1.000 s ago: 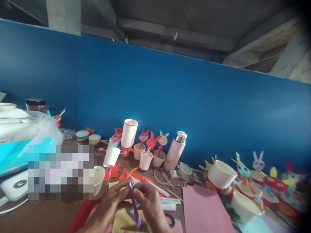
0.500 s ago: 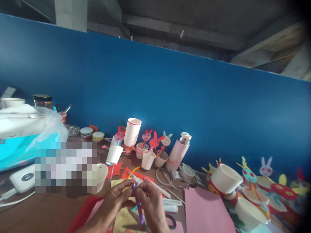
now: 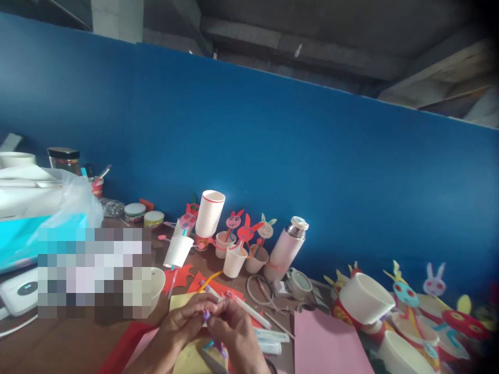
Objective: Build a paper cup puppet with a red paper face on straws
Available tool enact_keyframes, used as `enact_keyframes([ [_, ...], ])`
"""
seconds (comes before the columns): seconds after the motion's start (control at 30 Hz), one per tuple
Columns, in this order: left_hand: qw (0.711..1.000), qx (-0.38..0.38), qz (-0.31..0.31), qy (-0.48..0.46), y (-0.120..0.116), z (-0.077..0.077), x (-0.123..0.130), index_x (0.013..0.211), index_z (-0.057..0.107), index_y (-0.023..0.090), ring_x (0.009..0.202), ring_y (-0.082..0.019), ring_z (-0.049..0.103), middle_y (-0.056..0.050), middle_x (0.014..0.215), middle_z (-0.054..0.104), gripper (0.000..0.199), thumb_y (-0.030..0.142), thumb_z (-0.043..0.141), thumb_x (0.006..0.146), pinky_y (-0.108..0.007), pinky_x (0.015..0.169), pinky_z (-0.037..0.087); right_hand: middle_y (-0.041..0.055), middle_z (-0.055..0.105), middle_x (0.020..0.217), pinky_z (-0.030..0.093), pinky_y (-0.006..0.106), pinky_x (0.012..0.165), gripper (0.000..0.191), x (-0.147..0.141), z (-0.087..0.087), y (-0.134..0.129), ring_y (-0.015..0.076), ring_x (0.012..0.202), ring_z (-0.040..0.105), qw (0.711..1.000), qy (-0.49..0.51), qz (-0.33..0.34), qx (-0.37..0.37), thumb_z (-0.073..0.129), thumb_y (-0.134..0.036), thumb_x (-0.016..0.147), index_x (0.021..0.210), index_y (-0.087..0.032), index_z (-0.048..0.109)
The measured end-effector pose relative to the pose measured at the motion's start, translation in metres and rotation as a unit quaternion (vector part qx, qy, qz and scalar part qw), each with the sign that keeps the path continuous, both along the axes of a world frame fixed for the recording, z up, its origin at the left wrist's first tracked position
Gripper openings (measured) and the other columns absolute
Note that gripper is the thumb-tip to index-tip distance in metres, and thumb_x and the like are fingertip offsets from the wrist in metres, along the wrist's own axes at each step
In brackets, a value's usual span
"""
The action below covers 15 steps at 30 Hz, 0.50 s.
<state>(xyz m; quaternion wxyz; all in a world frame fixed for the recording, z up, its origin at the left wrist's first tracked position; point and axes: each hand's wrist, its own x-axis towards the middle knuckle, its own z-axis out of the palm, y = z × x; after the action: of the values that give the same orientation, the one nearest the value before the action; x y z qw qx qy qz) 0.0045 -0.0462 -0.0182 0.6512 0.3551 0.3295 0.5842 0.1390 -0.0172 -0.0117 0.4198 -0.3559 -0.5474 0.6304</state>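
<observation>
1. Purple strip (image 3: 206, 315) between the two hands; its upper end is at the fingertips, its lower end slants toward the person and a little to the right; its middle is hidden behind the right fingers.
2. Left hand (image 3: 182, 323) is closed to a narrow pinch at the upper end, coming in from the left side; right hand (image 3: 240, 326) pinches the same part from the right; the fingertips of both nearly meet.
3. The free lower end lies nearer the right hand, beside its thumb side.
4. Yellow paper (image 3: 184, 357) lies beneath the hands; a grey blade (image 3: 211, 360) rests on it, near the lower end; whether they touch, I cannot tell.
5. Pink paper (image 3: 324, 340) lies on the counter (image 3: 78, 345), right of the right hand; white cup (image 3: 234, 261) stands beyond both hands.
</observation>
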Motion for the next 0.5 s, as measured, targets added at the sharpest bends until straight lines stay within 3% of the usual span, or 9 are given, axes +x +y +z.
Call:
enact_keyframes([
  [0.2, 0.999, -0.029, 0.031, 0.021, -0.0016, 0.0012, -0.0007, 0.081, 0.075, 0.020, 0.100, -0.031, 0.058, -0.007, 0.115, 0.062, 0.022, 0.034, 0.072, 0.064, -0.033, 0.083, 0.051, -0.0009, 0.054, 0.066, 0.040, 0.022, 0.060, 0.019, -0.0048, 0.0027, -0.0047, 0.0127, 0.063, 0.047, 0.981, -0.131, -0.085, 0.114, 0.064, -0.034, 0.069, 0.073, -0.016, 0.061],
  [0.33, 0.995, -0.055, 0.041, 0.072, -0.0034, 0.0066, 0.0005, 0.091, 0.071, 0.022, 0.087, -0.028, 0.063, -0.006, 0.107, 0.066, 0.028, 0.036, 0.070, 0.067, -0.032, 0.072, 0.054, -0.0011, 0.050, 0.061, 0.040, 0.021, 0.055, 0.025, -0.0030, 0.0046, -0.0060, 0.0116, 0.059, 0.044, 0.979, -0.139, -0.096, 0.112, 0.060, -0.039, 0.073, 0.069, -0.015, 0.059],
  [0.5, 0.994, -0.003, 0.023, 0.110, -0.0048, 0.0048, -0.0026, 0.095, 0.068, 0.021, 0.071, -0.021, 0.063, -0.005, 0.086, 0.069, 0.029, 0.035, 0.067, 0.070, -0.029, 0.065, 0.051, -0.0018, 0.047, 0.058, 0.037, 0.020, 0.051, 0.030, -0.0011, 0.0058, -0.0063, 0.0107, 0.057, 0.043, 0.983, -0.130, -0.093, 0.095, 0.062, -0.042, 0.072, 0.063, -0.014, 0.055],
])
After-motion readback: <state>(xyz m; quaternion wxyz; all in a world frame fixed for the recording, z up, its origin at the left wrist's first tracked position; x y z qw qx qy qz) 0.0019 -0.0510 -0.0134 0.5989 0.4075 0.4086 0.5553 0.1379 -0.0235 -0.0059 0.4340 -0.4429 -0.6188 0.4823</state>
